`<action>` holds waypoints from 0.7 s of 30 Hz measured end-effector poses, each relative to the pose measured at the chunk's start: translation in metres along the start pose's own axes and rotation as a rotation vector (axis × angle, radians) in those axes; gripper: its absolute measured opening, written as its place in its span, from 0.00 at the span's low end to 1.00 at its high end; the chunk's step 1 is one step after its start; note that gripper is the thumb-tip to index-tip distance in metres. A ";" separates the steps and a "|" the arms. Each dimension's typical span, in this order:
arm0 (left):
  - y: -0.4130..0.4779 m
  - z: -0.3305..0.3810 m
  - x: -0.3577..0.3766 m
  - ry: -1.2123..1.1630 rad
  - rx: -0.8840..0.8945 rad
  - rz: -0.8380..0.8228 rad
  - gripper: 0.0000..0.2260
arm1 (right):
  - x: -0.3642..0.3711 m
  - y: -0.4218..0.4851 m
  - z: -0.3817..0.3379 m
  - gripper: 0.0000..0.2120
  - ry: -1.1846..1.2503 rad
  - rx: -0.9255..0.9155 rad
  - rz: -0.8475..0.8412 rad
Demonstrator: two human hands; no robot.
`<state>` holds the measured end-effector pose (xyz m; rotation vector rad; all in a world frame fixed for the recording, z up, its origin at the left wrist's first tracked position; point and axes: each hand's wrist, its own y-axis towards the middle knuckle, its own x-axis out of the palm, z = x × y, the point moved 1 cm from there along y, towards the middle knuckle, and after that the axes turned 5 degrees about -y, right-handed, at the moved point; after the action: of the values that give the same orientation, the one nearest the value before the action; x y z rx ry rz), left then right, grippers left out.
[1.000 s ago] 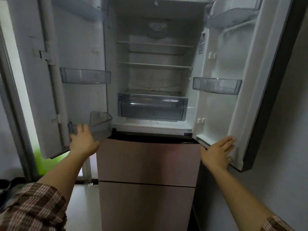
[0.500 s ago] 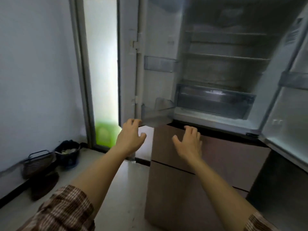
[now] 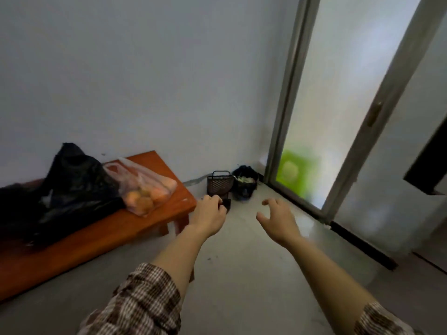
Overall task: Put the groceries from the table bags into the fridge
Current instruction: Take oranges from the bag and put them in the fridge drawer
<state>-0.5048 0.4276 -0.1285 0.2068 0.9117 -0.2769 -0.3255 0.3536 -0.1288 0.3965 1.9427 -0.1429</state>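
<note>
Orange table (two bags atop)

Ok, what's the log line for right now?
table: black bag, clear bag of orange food on it | left hand: empty, midair | right hand: empty, midair

Bags on table; hands empty

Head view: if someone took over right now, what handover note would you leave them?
Left hand: loosely curled, holding nothing, near the table's end.
Right hand: open, empty.
Clear bag of orange produce and black bag both sit on the red wooden table.
Done: no sign of anything unpacked.
Left: carry the groceries from both bags to the fridge, which is out of view.
</note>
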 end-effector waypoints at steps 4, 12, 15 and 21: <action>0.012 -0.094 -0.043 0.014 -0.158 0.071 0.15 | 0.060 0.037 -0.079 0.21 -0.036 -0.133 -0.119; 0.075 -0.234 -0.094 0.063 -0.285 0.173 0.14 | 0.158 0.129 -0.206 0.17 -0.034 -0.342 -0.260; 0.121 -0.282 -0.108 0.140 -0.290 0.191 0.18 | 0.198 0.177 -0.251 0.18 -0.048 -0.456 -0.256; 0.201 -0.350 -0.131 0.385 -0.176 0.068 0.24 | 0.252 0.263 -0.334 0.18 -0.260 -0.699 -0.244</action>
<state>-0.7782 0.7396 -0.2206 0.1291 1.3017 -0.0919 -0.6160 0.7464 -0.2044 -0.3088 1.6495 0.3110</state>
